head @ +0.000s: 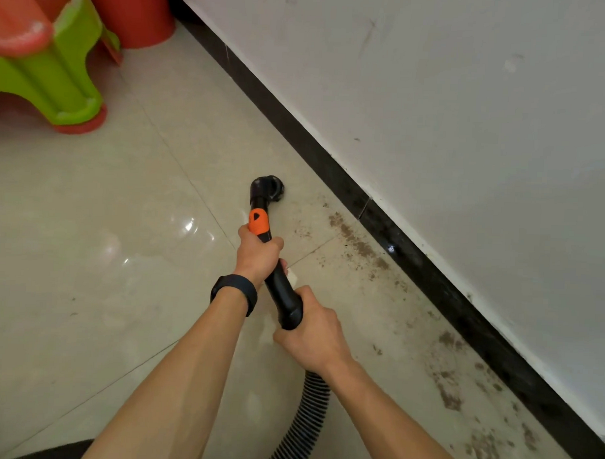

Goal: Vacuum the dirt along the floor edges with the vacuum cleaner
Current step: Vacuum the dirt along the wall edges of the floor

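While both hands clamp the black vacuum wand (pixel 282 287), its long axis runs away from the person, leaning slightly left, nozzle (pixel 274 189) down on the floor (pixel 123 223) beyond the left hand (pixel 258 253). That hand wraps the tube just behind the orange collar (pixel 258 221); the right hand (pixel 313 334) grips the rear end, ribbed hose (pixel 310 411) behind it. Dirt (pixel 358 246) lies right of both hands, against the black skirting (pixel 430 271).

Floor tiles (pixel 123 223): glossy, smooth, beige. Vacuum wand (pixel 282 290): matt black plastic, orange plastic collar (pixel 258 222). Hose (pixel 308 418): ribbed plastic. Stool (pixel 59 73): smooth green plastic.
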Motion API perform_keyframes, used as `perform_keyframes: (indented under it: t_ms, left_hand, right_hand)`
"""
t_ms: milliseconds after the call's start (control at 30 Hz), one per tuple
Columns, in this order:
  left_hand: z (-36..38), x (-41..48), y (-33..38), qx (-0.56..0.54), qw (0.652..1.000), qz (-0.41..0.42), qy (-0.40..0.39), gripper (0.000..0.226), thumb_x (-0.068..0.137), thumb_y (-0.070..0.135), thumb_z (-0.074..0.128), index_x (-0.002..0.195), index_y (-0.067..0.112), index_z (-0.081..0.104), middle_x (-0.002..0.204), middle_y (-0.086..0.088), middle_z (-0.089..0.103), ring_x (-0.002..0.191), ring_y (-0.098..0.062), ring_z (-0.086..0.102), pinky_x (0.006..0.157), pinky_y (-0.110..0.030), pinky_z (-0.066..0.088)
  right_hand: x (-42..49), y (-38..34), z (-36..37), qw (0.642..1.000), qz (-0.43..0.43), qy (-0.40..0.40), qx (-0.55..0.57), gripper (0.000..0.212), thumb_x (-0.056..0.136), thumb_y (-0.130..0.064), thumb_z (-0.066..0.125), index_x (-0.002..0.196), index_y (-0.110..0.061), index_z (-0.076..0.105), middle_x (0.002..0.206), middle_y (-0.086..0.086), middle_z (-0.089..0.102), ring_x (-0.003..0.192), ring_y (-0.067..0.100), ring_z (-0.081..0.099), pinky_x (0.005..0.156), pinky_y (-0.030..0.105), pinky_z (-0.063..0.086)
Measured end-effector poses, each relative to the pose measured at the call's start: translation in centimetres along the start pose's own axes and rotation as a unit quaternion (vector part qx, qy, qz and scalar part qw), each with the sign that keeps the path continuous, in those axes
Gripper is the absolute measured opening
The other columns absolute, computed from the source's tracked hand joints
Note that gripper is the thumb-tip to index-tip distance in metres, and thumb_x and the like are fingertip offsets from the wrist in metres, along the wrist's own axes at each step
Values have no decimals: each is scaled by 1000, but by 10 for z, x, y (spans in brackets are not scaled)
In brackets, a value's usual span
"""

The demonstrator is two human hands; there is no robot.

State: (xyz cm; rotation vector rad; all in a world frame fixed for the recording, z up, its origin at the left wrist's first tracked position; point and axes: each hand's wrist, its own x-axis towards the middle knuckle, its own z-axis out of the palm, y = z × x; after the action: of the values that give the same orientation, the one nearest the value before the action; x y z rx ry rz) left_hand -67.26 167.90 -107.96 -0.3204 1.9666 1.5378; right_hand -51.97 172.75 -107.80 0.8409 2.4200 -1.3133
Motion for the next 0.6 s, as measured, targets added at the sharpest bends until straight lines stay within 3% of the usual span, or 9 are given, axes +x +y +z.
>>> perform_keyframes:
  t_ms: [233,400,600]
  left_hand:
    - [-27,-24,-24,8,1000,-2,1,45,92,5,53,130,18,32,90,-10,53,49,-21,57,47,-30,52]
    - [-21,-35,-23,7,1000,-2,-4,45,91,6,54,127,18,30,96,-13,53,46,-22,58,43,-27,50]
    - [-9,-43,-26,-7,1000,-2,-3,48,88,3,55,127,19,31,96,-10,51,47,-22,56,41,-25,49]
  right_hand:
    - [-34,0,34,1000,13,-4,23,40,80,-22,73,111,-30,48,88,-12,60,73,10,61,57,21,49]
    - [-43,2,26,999,26,8,19,40,77,-24,76,106,-29,49,94,-1,65,76,16,63,56,25,47]
    - [-48,13,21,999,32,15,25,41,76,-24,76,108,-29,50,91,-1,65,75,18,64,60,29,51]
